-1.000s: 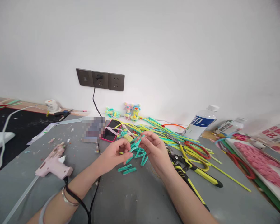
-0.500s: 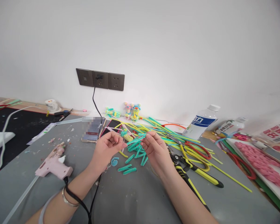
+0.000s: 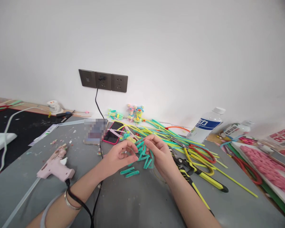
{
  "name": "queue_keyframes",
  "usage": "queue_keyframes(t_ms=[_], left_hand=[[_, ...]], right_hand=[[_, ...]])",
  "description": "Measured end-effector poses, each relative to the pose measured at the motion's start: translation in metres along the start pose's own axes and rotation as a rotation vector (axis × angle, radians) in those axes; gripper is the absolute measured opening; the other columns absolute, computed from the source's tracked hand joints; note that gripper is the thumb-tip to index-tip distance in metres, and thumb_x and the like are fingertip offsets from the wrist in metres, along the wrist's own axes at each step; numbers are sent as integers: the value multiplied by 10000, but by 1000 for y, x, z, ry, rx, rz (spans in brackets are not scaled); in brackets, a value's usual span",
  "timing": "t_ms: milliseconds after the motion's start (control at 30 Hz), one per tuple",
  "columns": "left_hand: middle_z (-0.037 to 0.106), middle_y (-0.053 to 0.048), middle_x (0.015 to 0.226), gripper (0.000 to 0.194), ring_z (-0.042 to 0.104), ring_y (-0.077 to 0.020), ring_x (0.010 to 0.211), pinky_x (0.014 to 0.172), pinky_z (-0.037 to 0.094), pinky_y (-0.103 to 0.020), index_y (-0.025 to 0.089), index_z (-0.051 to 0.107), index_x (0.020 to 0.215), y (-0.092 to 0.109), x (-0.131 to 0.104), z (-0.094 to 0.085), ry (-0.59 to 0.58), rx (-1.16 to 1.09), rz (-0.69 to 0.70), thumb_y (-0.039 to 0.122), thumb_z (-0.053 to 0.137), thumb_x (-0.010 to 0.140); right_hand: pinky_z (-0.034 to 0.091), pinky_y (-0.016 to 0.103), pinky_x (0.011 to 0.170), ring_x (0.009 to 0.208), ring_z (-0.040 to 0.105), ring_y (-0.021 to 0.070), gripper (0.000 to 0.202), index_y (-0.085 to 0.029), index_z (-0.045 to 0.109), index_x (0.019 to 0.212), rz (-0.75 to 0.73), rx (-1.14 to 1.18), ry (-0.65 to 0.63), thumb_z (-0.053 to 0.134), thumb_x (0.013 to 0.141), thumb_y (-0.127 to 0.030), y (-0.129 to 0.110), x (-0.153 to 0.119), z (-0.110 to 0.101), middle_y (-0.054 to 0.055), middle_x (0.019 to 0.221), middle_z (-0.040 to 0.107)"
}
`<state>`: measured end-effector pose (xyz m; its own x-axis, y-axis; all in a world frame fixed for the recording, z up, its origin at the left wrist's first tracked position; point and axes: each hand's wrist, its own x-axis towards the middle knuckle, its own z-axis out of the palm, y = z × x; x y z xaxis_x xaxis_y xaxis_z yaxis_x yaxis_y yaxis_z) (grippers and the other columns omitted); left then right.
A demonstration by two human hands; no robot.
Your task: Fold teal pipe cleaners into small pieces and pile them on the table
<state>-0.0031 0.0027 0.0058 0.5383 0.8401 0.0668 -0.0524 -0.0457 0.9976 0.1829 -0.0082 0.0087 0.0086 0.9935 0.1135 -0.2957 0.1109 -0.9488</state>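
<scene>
My right hand [image 3: 161, 155] pinches a teal pipe cleaner [image 3: 152, 161] between thumb and fingers, and part of the strand hangs below the fingertips. Just to its left is my left hand [image 3: 123, 155], curved, with a gap between thumb and fingertips and nothing visible in it. Behind and beneath both hands lies a pile of short folded teal pipe cleaner pieces [image 3: 143, 155], partly hidden by the fingers. Two more folded teal pieces [image 3: 132, 174] lie nearer me on the grey table. A teal and yellow pipe cleaner bundle [image 3: 128, 136] lies beyond my left hand.
A pink glue gun [image 3: 55, 169] lies at left, its black cord running under my left forearm. Yellow-black pliers [image 3: 207, 180], red-handled scissors [image 3: 203, 152] and long pipe cleaners [image 3: 218, 171] are at right. A bottle [image 3: 205, 125], a phone [image 3: 112, 133] and small figures [image 3: 138, 114] stand or lie farther back.
The fingertips of my left hand have come off the teal pipe cleaner, and that hand has moved slightly right and nearer me. My right hand keeps the strand, which now bends downward.
</scene>
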Motion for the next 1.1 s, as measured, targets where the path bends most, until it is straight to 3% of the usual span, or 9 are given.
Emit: queue_keyframes(t_ms=[133,333,467,633,733,900,1100], left_hand=[[605,-40,916,272,584,-188,871,700,465,-266,173,628,927,2,1,1,6,5,-13,429,684,855],[567,25,756,251,583,-139,701,625,433,-239,185,568,818,0,1,1,31,1,-38,383,722,827],[550,29,734,243,524,-118,649,610,427,-234,178,583,782,1,2,1,87,32,-48,371,728,801],[606,-11,787,246,556,-148,707,630,451,-253,167,643,825,4,3,1,118,44,-68,389,734,773],[594,4,759,228,535,-136,668,602,436,-245,170,642,816,3,3,1,126,48,-57,376,731,776],[528,40,707,212,487,-111,612,578,419,-228,177,579,765,4,2,1,134,59,-59,339,715,780],[510,44,683,231,489,-114,603,592,423,-235,180,554,785,3,0,3,41,111,-105,389,634,845]], right_hand=[[422,235,519,539,516,111,256,-185,725,799,47,-71,-134,789,790,-432,4,-1,0,-14,623,605],[462,253,534,530,531,103,276,-193,762,928,67,-147,-281,744,827,-450,2,-5,4,-9,682,628],[489,250,540,576,558,114,327,-196,732,995,53,-179,-237,771,789,-448,4,-4,5,1,732,659],[492,281,593,612,606,156,224,-183,690,811,-14,-375,-148,757,790,-396,9,-3,2,12,673,668],[479,289,613,633,613,172,168,-190,671,794,-49,-452,-156,704,820,-353,7,-3,2,15,678,668],[401,261,570,597,518,147,90,-198,651,794,-166,-591,-143,619,841,-267,5,-4,3,-6,665,599],[340,239,544,580,438,129,96,-207,574,765,-368,-825,-130,532,824,-145,9,-7,5,-28,646,506]])
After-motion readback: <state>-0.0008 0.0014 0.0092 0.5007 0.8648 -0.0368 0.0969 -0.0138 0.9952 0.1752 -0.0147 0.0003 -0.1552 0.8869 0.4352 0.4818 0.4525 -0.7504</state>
